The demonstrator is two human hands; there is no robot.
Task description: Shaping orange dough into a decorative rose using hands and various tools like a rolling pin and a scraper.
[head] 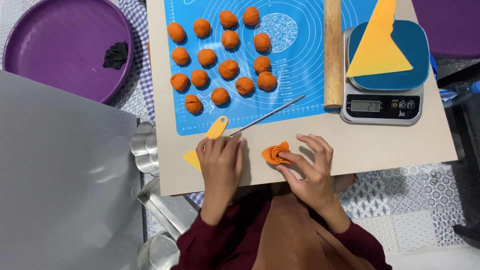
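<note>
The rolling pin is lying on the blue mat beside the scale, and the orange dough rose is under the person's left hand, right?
Not quite. The head view shows the orange dough rose at the fingers of the right hand; the left hand rests flat on the board over a yellow scraper. The rolling pin does lie on the blue mat beside the scale.

A small grey screen (365, 105) sits on the front of the kitchen scale (382, 112), up and to the right of the right hand (310, 167), well apart from it. The screen is a flat rectangle with dark digits. Just right of it are three little round buttons (402, 105) with tiny marks.
</note>
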